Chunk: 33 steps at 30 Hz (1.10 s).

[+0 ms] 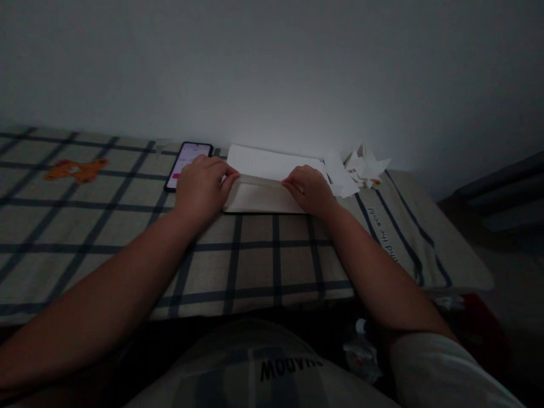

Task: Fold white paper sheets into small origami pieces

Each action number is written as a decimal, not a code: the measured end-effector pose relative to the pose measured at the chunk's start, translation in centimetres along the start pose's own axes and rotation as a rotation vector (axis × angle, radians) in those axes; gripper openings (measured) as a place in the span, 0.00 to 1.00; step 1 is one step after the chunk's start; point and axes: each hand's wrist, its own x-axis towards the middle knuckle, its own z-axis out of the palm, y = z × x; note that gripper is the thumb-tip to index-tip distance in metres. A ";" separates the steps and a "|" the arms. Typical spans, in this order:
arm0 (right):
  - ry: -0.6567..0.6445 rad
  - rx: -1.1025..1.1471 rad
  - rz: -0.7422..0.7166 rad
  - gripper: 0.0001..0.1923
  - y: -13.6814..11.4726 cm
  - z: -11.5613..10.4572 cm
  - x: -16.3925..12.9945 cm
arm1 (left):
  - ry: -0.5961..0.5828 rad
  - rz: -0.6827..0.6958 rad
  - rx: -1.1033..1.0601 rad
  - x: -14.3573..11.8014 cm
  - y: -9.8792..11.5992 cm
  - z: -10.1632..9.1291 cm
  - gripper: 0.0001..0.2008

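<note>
An open notebook (270, 158) with white pages lies on the tablecloth against the wall. Across its middle runs a narrow strip of paper (260, 180), apparently folded, though the dim light hides its details. My left hand (204, 184) pinches the strip's left end between thumb and forefinger. At the right end, the fingers of my right hand (309, 190) pinch it the same way. Both hands rest low over the notebook, covering parts of its side edges.
Left of the notebook lies a phone (187, 161) with its screen lit. Loose white paper (340, 175) and folded paper pieces (364, 165) lie to the right. A checked tablecloth (255, 266) covers the table. Below its right front edge is a clear plastic bottle (361, 354).
</note>
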 end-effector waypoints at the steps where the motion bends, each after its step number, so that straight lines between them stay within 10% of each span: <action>1: 0.004 0.001 -0.002 0.11 0.0 0.0 0.0 | 0.008 -0.009 -0.007 0.0 -0.1 0.0 0.12; 25: 0.156 0.232 -0.003 0.10 0.6 -1.3 -0.3 | 0.085 -0.168 -0.387 -0.6 0.8 0.7 0.17; 33: 0.027 0.359 -0.035 0.10 -1.0 -2.3 -0.4 | 0.132 -0.210 -0.482 -0.9 1.4 0.3 0.11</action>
